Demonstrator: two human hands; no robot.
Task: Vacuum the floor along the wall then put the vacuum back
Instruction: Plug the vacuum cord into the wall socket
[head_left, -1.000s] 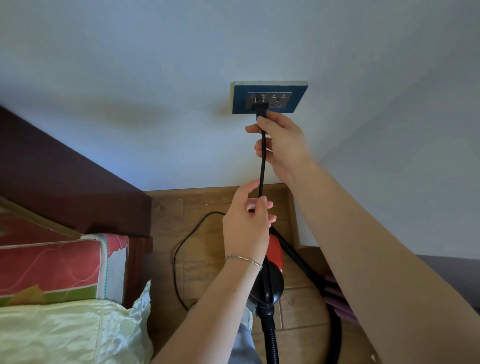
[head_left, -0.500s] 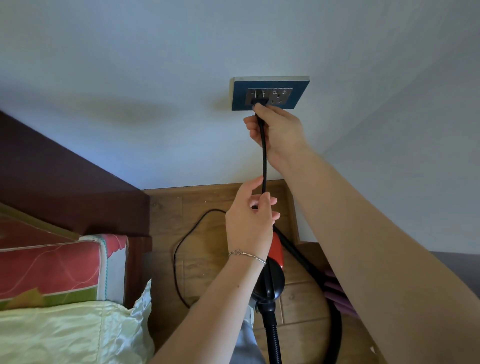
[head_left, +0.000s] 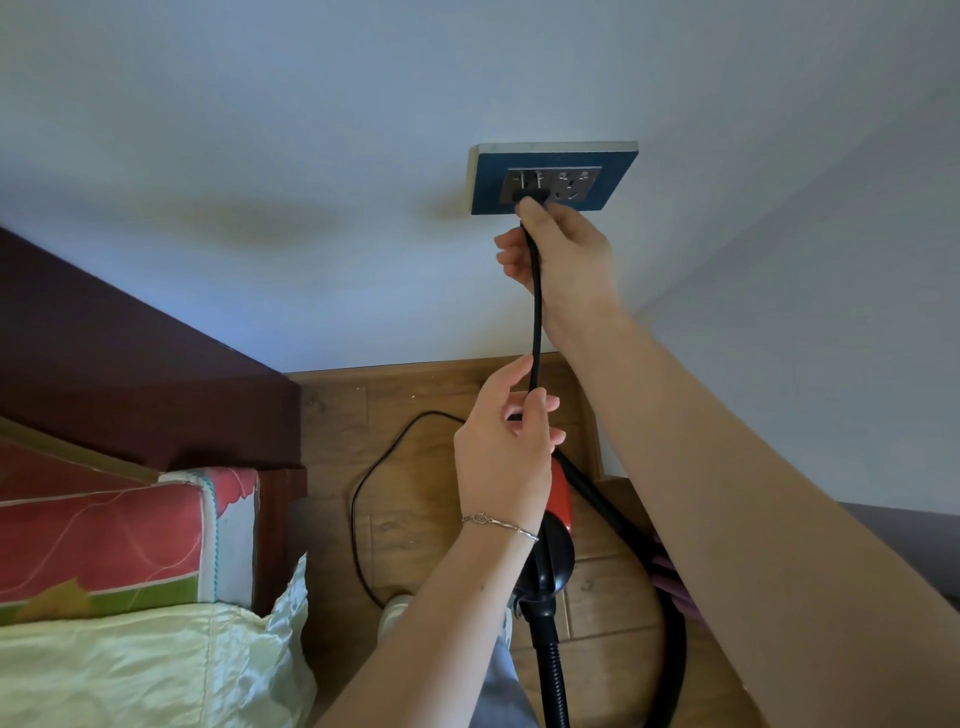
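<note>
A red and black vacuum cleaner (head_left: 558, 525) sits on the wooden floor (head_left: 415, 509) below my arms, its black hose (head_left: 550, 670) running toward me. Its black cord (head_left: 535, 312) rises to a wall socket (head_left: 553, 179) set in a blue plate. My right hand (head_left: 558, 260) grips the black plug (head_left: 530, 197) right at the socket's left outlet. My left hand (head_left: 506, 457), with a thin bracelet on the wrist, pinches the cord lower down. A slack loop of the cord (head_left: 363, 499) lies on the floor to the left.
A bed with a red patterned mattress (head_left: 119, 535) and pale green quilt (head_left: 135, 670) fills the lower left, against a dark wood headboard (head_left: 130, 374). White wall (head_left: 260, 156) ahead meets another wall in a corner at right. A light shoe (head_left: 395, 613) shows on the floor.
My right hand has pushed the plug up against the socket's left outlet. My left hand has followed slightly upward along the cord.
</note>
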